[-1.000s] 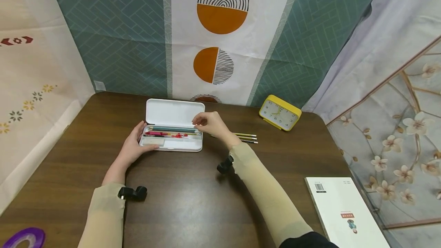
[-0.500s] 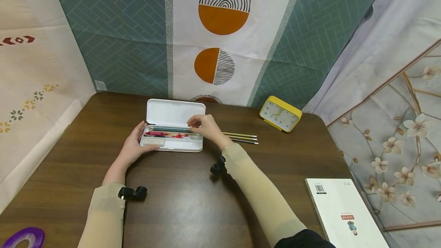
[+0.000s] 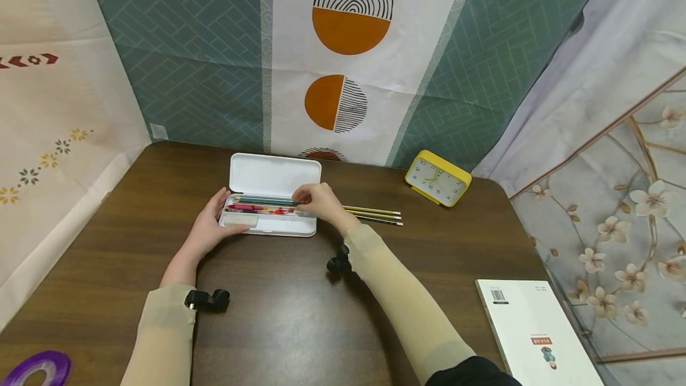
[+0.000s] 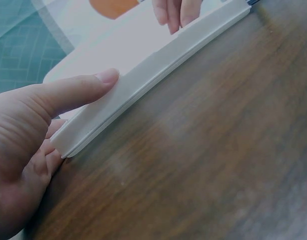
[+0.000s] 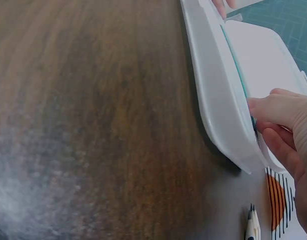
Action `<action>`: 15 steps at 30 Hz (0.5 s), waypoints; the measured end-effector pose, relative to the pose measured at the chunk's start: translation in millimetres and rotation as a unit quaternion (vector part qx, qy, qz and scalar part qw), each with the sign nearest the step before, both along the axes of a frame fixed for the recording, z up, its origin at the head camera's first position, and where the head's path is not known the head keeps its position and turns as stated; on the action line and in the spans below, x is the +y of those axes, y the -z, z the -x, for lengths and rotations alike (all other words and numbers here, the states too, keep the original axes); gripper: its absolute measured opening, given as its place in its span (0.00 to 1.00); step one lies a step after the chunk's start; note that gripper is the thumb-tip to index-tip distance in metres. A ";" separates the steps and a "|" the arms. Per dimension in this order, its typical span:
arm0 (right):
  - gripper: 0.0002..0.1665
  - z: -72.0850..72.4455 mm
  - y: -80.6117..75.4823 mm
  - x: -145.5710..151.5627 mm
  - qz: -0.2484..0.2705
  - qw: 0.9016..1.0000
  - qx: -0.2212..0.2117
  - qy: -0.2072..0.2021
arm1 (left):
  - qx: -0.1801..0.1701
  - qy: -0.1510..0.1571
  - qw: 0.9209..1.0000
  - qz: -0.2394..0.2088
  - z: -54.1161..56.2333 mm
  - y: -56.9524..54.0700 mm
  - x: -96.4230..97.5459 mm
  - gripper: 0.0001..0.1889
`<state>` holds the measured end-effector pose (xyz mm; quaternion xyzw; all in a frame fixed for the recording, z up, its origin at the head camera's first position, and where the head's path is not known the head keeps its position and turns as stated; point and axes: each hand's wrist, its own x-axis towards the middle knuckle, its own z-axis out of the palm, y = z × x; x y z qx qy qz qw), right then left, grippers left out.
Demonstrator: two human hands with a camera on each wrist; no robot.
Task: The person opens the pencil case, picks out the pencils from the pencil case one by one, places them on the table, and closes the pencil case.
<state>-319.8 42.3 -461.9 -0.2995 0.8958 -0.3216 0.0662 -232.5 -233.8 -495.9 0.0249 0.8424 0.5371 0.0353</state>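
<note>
A white pencil case (image 3: 286, 233) lies on the table with its lid raised at the back. My left hand (image 3: 209, 224) grips its left end, thumb over the front wall (image 4: 138, 82) and fingers round the side. In the case lie teal pencils (image 3: 262, 200), a red pencil or pen (image 3: 243, 208) and a whitish eraser-like block (image 3: 239, 220). My right hand (image 3: 320, 201) reaches into the right part; in the right wrist view its thumb and fingers pinch a teal pencil (image 5: 235, 57) near one end. The fingertips partly hide that end.
Several pencils (image 3: 375, 215) lie on the table right of the case, behind my right wrist. A yellow alarm clock (image 3: 438, 179) stands at the back right. A white book (image 3: 536, 326) lies at front right, a purple tape roll (image 3: 59, 368) at front left.
My right hand has moved a little left and further over the case, uncovering more of the pencils on the table. My left hand keeps its grip on the case.
</note>
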 end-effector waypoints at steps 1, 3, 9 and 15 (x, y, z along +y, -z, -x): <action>0.09 -0.3 0.2 0.1 -0.002 1.000 -0.001 0.000 | 0.000 0.000 1.000 0.000 0.0 0.0 0.0 0.61; 0.09 -0.7 0.5 0.1 -0.004 1.000 -0.001 -0.001 | 0.000 -0.001 1.000 0.000 0.1 0.2 0.0 0.61; 0.09 -0.8 3.1 -0.6 -0.016 1.000 0.013 -0.004 | 0.004 0.001 1.000 0.000 0.0 -0.1 0.0 0.61; 0.09 -1.2 4.1 -2.6 -0.028 0.999 0.018 0.001 | 0.006 0.003 1.000 -0.002 0.5 -0.6 0.4 0.61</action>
